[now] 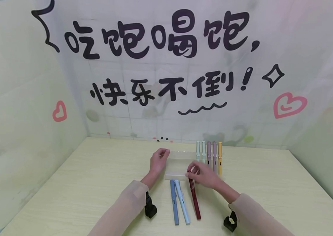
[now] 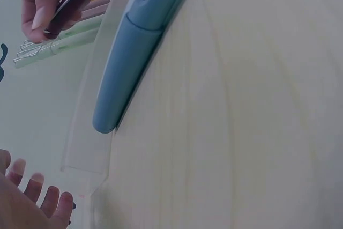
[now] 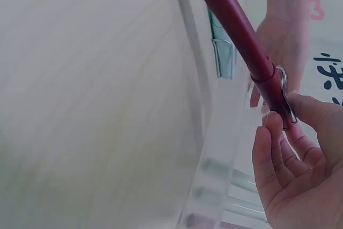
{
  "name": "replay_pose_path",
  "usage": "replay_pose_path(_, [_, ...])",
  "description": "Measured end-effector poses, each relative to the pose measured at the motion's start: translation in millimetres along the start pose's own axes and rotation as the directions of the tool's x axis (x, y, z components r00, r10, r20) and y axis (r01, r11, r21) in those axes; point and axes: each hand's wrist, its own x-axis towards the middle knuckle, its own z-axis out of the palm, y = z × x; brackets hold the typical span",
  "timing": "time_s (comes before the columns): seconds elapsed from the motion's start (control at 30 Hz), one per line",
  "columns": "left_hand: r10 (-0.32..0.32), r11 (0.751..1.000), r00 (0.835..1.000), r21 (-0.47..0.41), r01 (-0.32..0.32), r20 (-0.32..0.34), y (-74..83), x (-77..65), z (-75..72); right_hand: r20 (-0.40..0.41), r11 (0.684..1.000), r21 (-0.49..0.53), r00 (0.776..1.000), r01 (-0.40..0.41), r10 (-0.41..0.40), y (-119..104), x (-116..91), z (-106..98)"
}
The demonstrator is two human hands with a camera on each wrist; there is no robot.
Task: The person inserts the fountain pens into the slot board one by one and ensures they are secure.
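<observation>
My right hand pinches a dark red pen at its clip end. The other end slants down toward the front of the table; in the right wrist view the pen's metal clip lies by the thumb. My left hand holds the left side of a clear plastic tray, fingers at its far left corner. Through the clear plastic some of the left fingers show. In front of the tray lie a greyish-blue pen and a light blue pen, close together at their upper ends.
Right of the tray several pens lie side by side: pale green pens, purple pens and a yellow pen. The pale wooden table meets a printed cloth backdrop at the back and sides.
</observation>
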Motion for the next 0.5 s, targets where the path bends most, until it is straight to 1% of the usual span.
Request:
replay_pose_path(0.17, [-0.009,1.0,1.0,0.002,0.009,-0.001,0.7,-1.1,-0.2,-0.013,1.0,0.027,1.0,-0.006,0.006,-3,2,-7])
replay_pose_path(0.33, [-0.001,1.0,1.0,-0.002,0.001,0.001,1.4,-1.4,-0.6,-0.02,0.999,0.043,1.0,0.0,0.001,-5,4,-13])
replay_pose_path(0.5, [0.001,1.0,1.0,0.0,-0.001,0.0,1.8,-1.5,-0.5,-0.034,0.998,0.053,0.999,0.028,-0.026,-5,7,-20])
